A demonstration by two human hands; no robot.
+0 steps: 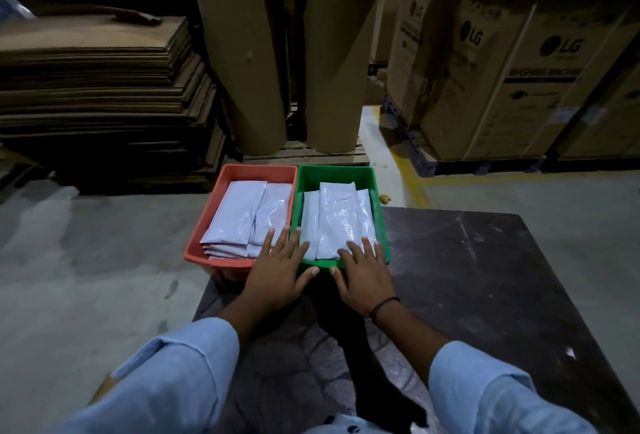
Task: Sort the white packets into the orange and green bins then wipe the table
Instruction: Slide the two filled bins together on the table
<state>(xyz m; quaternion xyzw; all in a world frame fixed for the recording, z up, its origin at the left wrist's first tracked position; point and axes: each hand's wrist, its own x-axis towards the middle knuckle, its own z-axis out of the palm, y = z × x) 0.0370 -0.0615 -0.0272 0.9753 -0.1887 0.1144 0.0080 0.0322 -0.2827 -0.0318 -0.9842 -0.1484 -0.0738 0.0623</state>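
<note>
An orange bin (221,205) and a green bin (379,212) stand side by side at the far left corner of the dark table (485,277). Each holds several white packets (239,215), stacked flat; those in the green bin (337,219) lie upright side by side. My left hand (277,271) lies flat with fingers spread over the near rims where the two bins meet. My right hand (363,274) rests flat on the green bin's near rim, fingertips on the packets. Neither hand grips anything.
The orange bin overhangs the table's left edge above a grey concrete floor (86,277). Beyond stand flat cardboard stacks (104,87), two cardboard rolls (332,70) on a pallet, and large boxes (519,80) at right. A small white scrap (569,352) lies on the table.
</note>
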